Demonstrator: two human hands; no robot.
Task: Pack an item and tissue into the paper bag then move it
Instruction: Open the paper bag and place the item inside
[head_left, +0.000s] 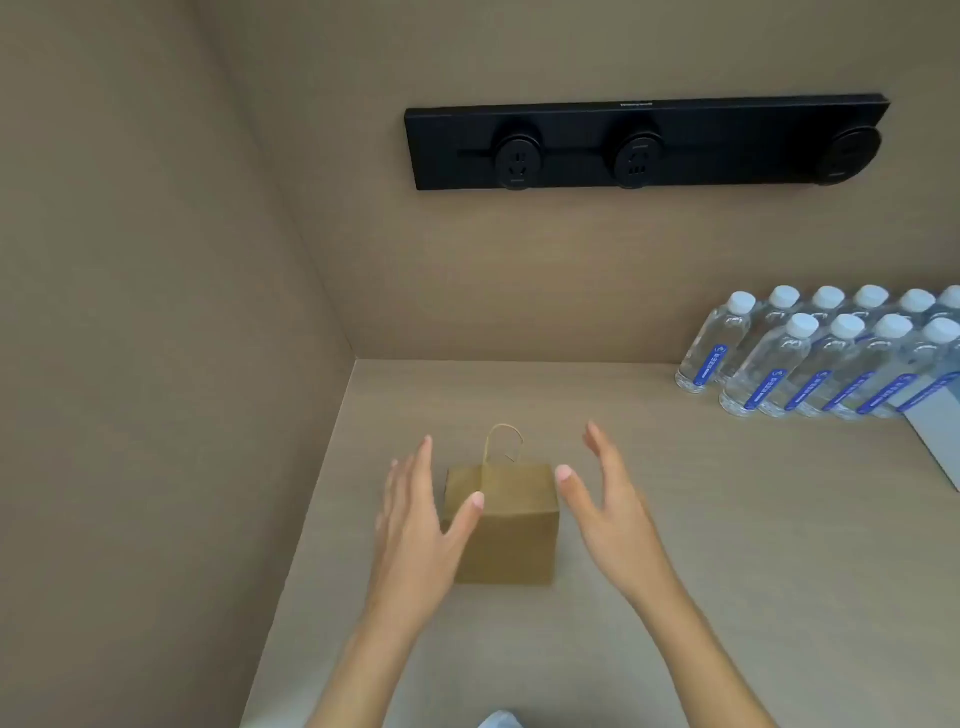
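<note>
A small brown paper bag (511, 535) stands upright on the beige countertop (727, 545), its twisted paper handle (503, 441) sticking up at the back. My left hand (415, 525) hovers at the bag's left side, fingers spread, thumb just in front of the bag's upper left face. My right hand (610, 504) is open at the bag's right side, thumb tip near its top right corner. Neither hand grips anything. What is inside the bag is hidden.
Several clear water bottles (810, 358) with white caps and blue labels stand in rows at the back right. A black power strip (644, 143) is mounted on the rear wall. A side wall (156, 364) closes off the left. A pale flat object (940, 441) lies at the right edge.
</note>
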